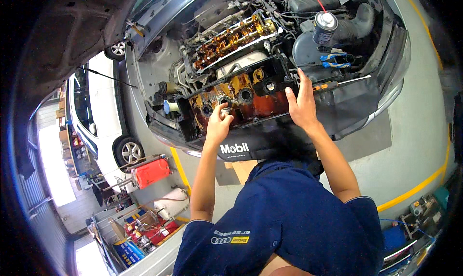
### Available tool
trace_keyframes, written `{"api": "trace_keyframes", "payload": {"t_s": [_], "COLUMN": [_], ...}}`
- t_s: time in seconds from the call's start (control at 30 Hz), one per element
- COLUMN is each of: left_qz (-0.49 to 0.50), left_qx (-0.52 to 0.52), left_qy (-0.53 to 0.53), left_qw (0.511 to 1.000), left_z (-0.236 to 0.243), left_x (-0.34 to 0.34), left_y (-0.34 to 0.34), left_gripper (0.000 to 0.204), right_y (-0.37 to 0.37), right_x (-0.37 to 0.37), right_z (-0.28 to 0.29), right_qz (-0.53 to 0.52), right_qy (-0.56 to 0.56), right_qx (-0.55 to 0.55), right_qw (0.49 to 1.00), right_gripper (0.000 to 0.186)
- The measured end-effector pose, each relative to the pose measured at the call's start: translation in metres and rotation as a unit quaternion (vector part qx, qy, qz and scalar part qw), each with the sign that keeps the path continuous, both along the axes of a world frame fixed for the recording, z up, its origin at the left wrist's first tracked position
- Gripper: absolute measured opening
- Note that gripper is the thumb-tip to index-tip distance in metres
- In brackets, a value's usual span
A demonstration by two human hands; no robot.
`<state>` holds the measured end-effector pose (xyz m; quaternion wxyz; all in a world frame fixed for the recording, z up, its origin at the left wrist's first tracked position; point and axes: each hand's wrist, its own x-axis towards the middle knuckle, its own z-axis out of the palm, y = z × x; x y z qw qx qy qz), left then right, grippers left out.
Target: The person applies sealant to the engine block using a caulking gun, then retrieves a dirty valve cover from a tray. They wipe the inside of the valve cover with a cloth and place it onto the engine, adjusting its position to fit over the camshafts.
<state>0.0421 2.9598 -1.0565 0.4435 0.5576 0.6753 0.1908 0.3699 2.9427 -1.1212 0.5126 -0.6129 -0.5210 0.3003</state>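
Note:
My left hand [218,124] has its fingers curled at one of the round openings of an upturned valve cover [265,107], whose inside is stained brown and yellow; what they grip is too small to tell. My right hand [303,107] is open at the cover’s right end, fingers pointing up, at or just touching its edge. Behind the cover lies the engine’s exposed top [231,39] with golden, oily parts. An orange-handled screwdriver [325,85] lies right of my right hand, with blue-and-black gloves or grips [335,60] above it. A pale cylindrical item [170,107] is at the cover’s left end.
A spray can [324,30] with a red straw stands at the engine’s upper right. A dark fender cover [347,109] drapes the car’s front. The raised bonnet [72,30] is at upper left. A white car [99,112], a red tank [150,172] and tool carts stand lower left.

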Motion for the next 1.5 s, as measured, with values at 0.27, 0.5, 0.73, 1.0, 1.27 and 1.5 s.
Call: {"api": "trace_keyframes", "payload": {"t_s": [0.27, 0.5, 0.73, 1.0, 1.27, 1.5], "left_qz": [0.211, -0.354, -0.574, -0.470, 0.203, 0.303], "left_qx": [-0.188, 0.097, 0.268, 0.050, -0.216, -0.159], "left_qy": [-0.372, 0.463, 0.607, 0.512, -0.580, -0.568], "left_qw": [0.884, 0.807, 0.481, 0.718, 0.759, 0.748], "left_z": [0.017, 0.057, 0.072, 0.082, 0.027, 0.019], "left_x": [0.007, -0.002, -0.037, 0.007, 0.022, 0.020], "left_y": [0.014, 0.021, 0.074, 0.038, 0.025, 0.023], "left_gripper": [0.066, 0.058, 0.069, 0.071, 0.044, 0.033], "right_y": [0.000, -0.002, -0.004, -0.002, -0.002, -0.005], "right_x": [0.002, 0.004, 0.000, 0.007, 0.001, 0.003], "right_z": [-0.002, -0.005, 0.001, 0.005, 0.003, 0.001], "right_qz": [-0.008, -0.007, 0.002, -0.014, 0.006, 0.015], "right_qy": [-0.011, -0.018, -0.012, -0.011, -0.016, -0.030], "right_qx": [0.018, 0.018, 0.014, 0.010, 0.008, -0.003], "right_qw": [1.000, 1.000, 1.000, 1.000, 1.000, 0.999], "right_gripper": [0.072, 0.071, 0.066, 0.067, 0.068, 0.066]}}
